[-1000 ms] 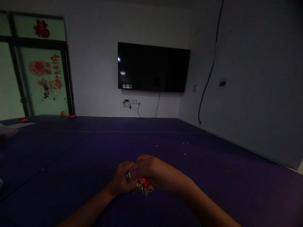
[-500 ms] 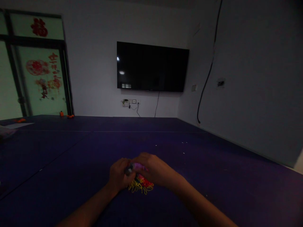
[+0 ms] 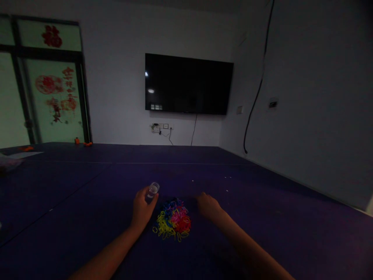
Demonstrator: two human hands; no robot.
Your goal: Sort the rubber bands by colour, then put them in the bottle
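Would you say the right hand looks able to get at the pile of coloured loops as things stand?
Probably yes: the right hand is beside the pile of coloured loops, and nothing visible stands between them.

You have a dim picture. Left of the television (image 3: 189,83), the glass door (image 3: 55,96) glows pale green, the brightest area. White reflections (image 3: 150,91) spot the television's left side. Below the television, your right hand (image 3: 208,206) looks dark and soft-edged; right of the television, the wall (image 3: 314,93) darkens toward the upper corner.
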